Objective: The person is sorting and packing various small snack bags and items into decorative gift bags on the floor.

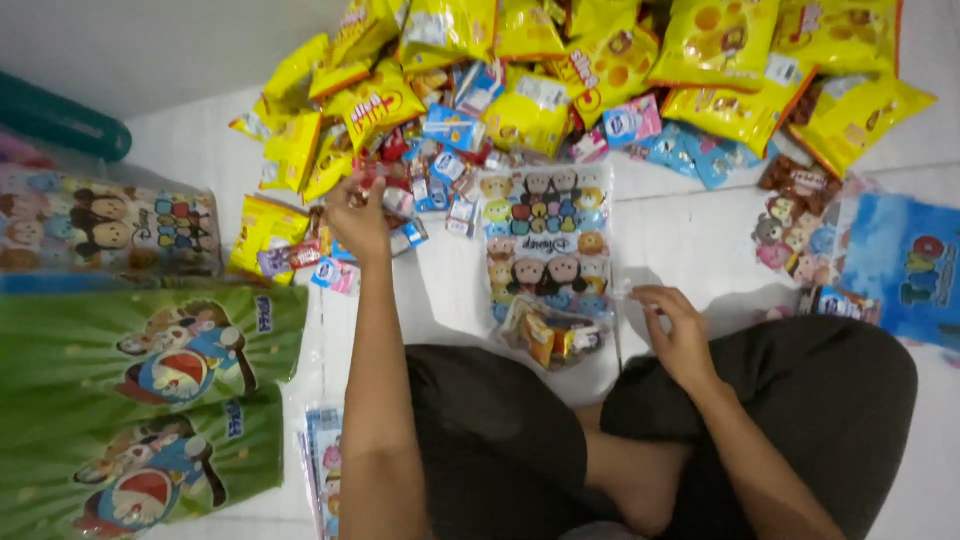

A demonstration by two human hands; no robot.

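Left hand (358, 222) pinches small sweets from the wrapper heap; right hand (675, 325), fingers curled, pinches the edge of the clear cartoon-printed plastic goody bag (545, 262), which may sag and spill.

yellow snack packets (720, 45), green bags (150, 360) — cartoon-printed

clear cartoon-print bag (548, 255) | flat on floor, centre, few snacks inside near end | small snack packets (420, 185) | heaped far-left

We see a clear cartoon-printed gift bag (548, 262) lying flat on the floor. Beyond it sprawls a heap of yellow snack packets (620, 60) with small blue sachets (455, 125). Left of it lie two green cartoon packs (150, 410); right of it, a blue bag (905, 265).
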